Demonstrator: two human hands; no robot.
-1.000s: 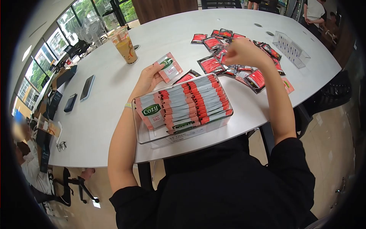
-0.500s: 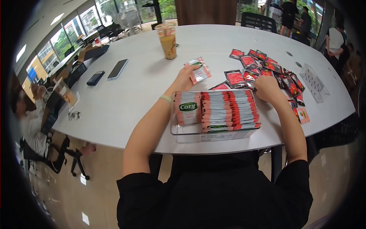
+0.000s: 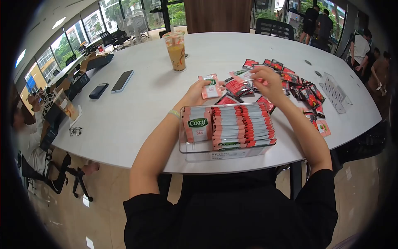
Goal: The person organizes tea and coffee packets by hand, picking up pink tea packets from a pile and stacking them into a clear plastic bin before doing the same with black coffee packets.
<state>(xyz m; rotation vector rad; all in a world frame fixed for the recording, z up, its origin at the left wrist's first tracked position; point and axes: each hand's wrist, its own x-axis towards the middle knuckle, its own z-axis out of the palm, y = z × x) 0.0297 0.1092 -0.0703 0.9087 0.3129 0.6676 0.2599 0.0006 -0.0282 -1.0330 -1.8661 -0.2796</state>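
Box [image 3: 194,158] holds sachet rows [image 3: 238,128]; left grip [image 3: 196,93] pinches pink sachet [image 3: 211,89], right grip [image 3: 270,85] second sachet [image 3: 241,76].

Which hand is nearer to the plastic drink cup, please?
Left. The left hand is on the person's side of the cup, slightly to its right. The right hand is much farther right, by the red-and-black sachets.

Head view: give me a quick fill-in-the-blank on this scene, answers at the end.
The left hand holds a sachet mainly white and ____.
The right hand is near packets mostly black and ____.
In the box, the leftmost sachet shows the large word ____.
In the picture, the cup stands to the ____ of the phone.

Missing words: pink; red; Cozy; right.
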